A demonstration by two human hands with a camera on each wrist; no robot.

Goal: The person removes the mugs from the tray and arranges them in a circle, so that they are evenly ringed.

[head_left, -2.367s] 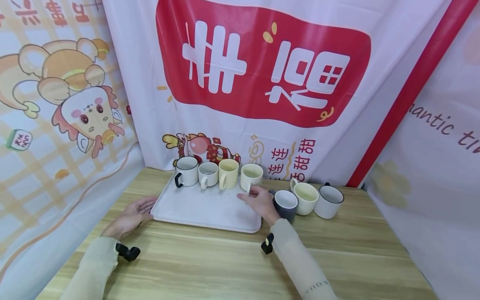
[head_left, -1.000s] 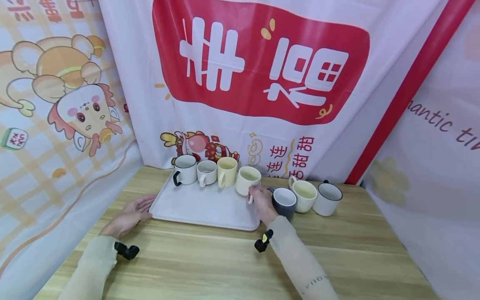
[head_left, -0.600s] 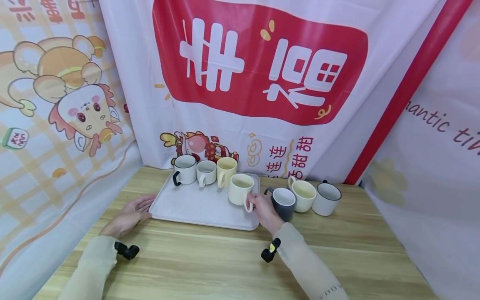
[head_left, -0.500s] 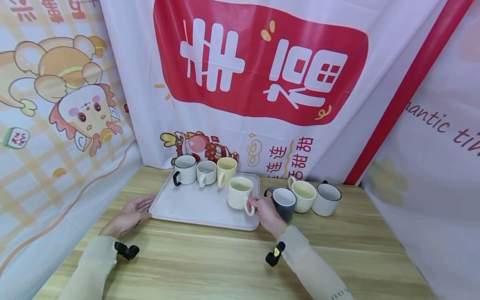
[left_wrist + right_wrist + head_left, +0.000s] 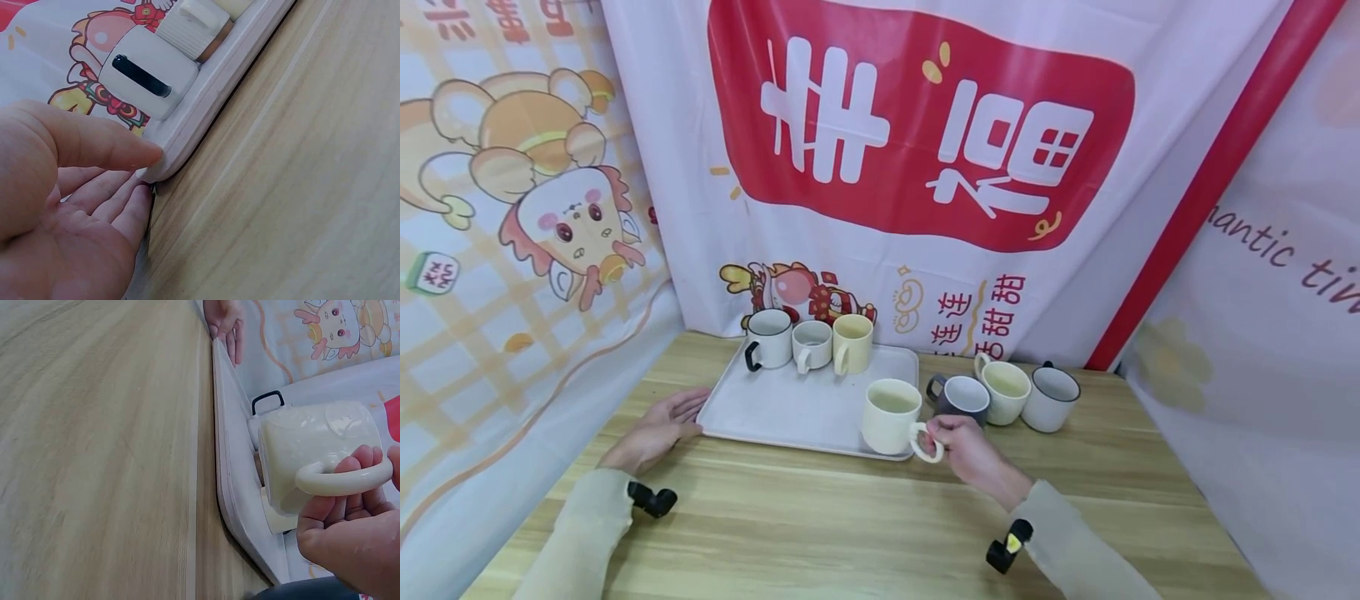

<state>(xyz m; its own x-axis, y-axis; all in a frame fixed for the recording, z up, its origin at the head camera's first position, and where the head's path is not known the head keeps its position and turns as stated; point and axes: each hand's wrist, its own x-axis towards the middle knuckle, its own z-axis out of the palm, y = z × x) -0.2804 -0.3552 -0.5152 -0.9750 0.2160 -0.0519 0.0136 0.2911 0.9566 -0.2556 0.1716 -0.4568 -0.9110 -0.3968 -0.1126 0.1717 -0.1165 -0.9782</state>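
Observation:
My right hand (image 5: 973, 454) grips the ring handle of a cream mug (image 5: 889, 421), fingers curled through it. The mug is raised over the tray's front right corner, and the right wrist view shows it lifted off the tray. At the left, my left hand (image 5: 658, 429) lies by the front left corner of the white tray (image 5: 797, 417). In the left wrist view its thumb (image 5: 119, 150) touches the tray's rim, with the other fingers straight beside it. Along the tray's back stand a white mug with a black handle (image 5: 769, 340), a small ribbed white mug (image 5: 812, 346) and a yellow mug (image 5: 853, 343).
Right of the tray, on the wooden table (image 5: 820, 533), stand a dark grey mug (image 5: 962, 398), a cream textured mug (image 5: 1006, 392) and a white mug with a dark rim (image 5: 1051, 398). A printed curtain (image 5: 850, 275) hangs right behind the table.
My right hand has taken the cream mug from the tray's back row and brought it forward and right, up over the front right corner. My left hand stays at the tray's corner.

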